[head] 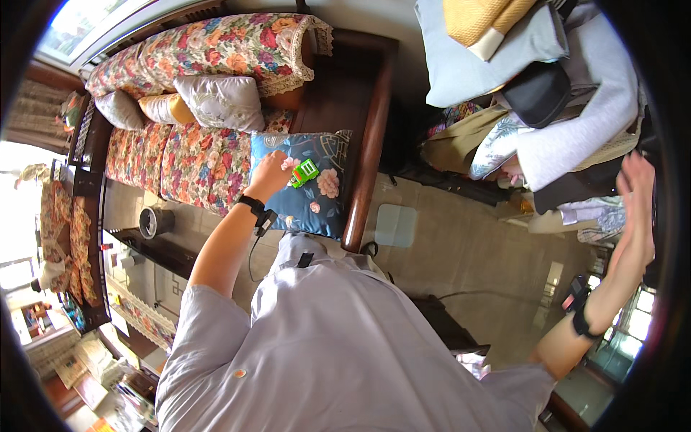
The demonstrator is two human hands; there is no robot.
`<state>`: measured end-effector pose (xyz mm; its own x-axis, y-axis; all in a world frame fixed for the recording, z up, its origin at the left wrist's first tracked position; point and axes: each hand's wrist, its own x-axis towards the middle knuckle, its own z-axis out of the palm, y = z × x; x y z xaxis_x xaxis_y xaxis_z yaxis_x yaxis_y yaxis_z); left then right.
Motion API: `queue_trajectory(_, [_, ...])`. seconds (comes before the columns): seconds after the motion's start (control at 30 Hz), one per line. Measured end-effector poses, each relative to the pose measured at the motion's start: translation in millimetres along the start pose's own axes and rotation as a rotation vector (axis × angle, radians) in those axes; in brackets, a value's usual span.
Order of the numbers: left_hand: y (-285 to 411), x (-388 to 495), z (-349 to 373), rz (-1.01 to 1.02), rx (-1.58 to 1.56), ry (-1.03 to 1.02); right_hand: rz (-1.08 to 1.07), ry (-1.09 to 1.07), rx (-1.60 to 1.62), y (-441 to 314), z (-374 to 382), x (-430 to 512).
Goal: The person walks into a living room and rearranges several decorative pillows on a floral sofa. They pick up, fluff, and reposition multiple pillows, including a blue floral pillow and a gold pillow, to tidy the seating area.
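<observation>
My left hand is over a dark blue cushion with pink flowers, at the near end of a wooden sofa. Its curled fingers are on a bright green toy vehicle, and the fingertips are partly hidden. At the far right, my right hand is raised beside a heap of clothes; it looks slightly blurred, with its fingers extended and nothing seen in them. Both wrists wear black straps with small devices.
The sofa's wooden armrest borders the cushion on the right. Lighter pillows rest along the floral backrest. On the tiled floor are a flat pale square and a round bin. A cable hangs from my left wrist device.
</observation>
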<state>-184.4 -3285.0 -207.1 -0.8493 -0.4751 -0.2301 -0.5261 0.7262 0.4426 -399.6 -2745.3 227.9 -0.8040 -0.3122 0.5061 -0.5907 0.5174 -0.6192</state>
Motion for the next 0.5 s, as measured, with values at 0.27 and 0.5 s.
queue_trajectory(0.27, [-18.4, 49.8, 54.4, 0.259, 0.23, -0.37, 0.803, -0.111, 0.221, -38.2, 204.0, -166.7])
queue_trajectory(0.5, [14.3, 5.4, 19.7, 0.584, -0.24, -0.379, 1.355, -0.427, 0.678, -43.2, 428.6, -251.2])
